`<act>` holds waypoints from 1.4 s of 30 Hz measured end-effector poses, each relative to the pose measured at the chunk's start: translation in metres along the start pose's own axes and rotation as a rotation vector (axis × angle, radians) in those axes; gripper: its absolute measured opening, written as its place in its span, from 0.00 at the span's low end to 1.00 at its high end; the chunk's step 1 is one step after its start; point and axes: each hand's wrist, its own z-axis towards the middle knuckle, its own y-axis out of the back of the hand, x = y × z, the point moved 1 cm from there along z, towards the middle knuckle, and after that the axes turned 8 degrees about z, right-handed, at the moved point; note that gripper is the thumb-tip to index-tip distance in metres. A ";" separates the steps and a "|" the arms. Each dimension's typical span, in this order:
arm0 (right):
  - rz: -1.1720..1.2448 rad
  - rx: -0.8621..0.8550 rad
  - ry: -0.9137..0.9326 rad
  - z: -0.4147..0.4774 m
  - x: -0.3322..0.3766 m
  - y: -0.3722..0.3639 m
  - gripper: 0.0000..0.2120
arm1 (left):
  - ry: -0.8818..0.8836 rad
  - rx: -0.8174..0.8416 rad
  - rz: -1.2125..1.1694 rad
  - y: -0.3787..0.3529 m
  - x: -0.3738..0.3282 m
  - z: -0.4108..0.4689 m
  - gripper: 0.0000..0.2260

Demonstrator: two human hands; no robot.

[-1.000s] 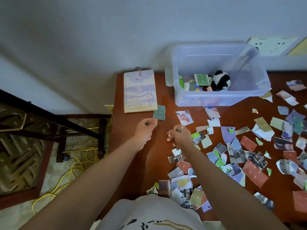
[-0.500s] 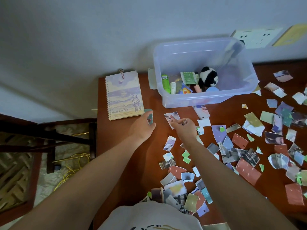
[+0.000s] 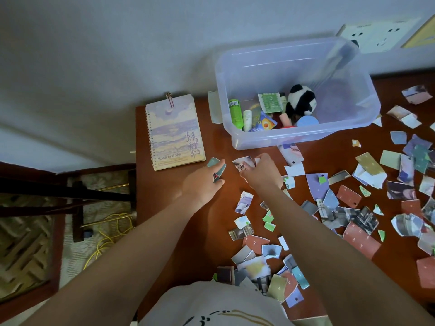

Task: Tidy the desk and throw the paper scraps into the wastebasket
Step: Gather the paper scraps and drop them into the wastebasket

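The red-brown desk (image 3: 179, 208) against the grey wall is strewn with paper scraps (image 3: 348, 198), mostly to my right, and no wastebasket is in view. My left hand (image 3: 202, 184) pinches a teal scrap (image 3: 215, 164) beside the notebook (image 3: 173, 131), while my right hand (image 3: 261, 172) closes on a photo scrap (image 3: 243, 162) near the clear bin (image 3: 294, 140). Holding several loose pieces this lightly, I could drop some onto the floor at the desk's left edge.

Pale wall (image 3: 117, 55) behind; dark wooden chair (image 3: 70, 191) on patterned floor (image 3: 21, 250).
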 end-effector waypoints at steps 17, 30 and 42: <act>0.212 0.108 0.187 -0.050 -0.010 -0.018 0.13 | 0.304 -0.031 -0.206 -0.009 0.002 -0.038 0.21; 0.415 0.214 0.255 -0.095 -0.020 -0.022 0.05 | 0.425 0.116 -0.215 -0.027 0.010 -0.108 0.09; 0.511 0.490 0.340 -0.156 0.010 -0.054 0.08 | 0.872 -0.233 -1.043 -0.017 0.036 -0.202 0.04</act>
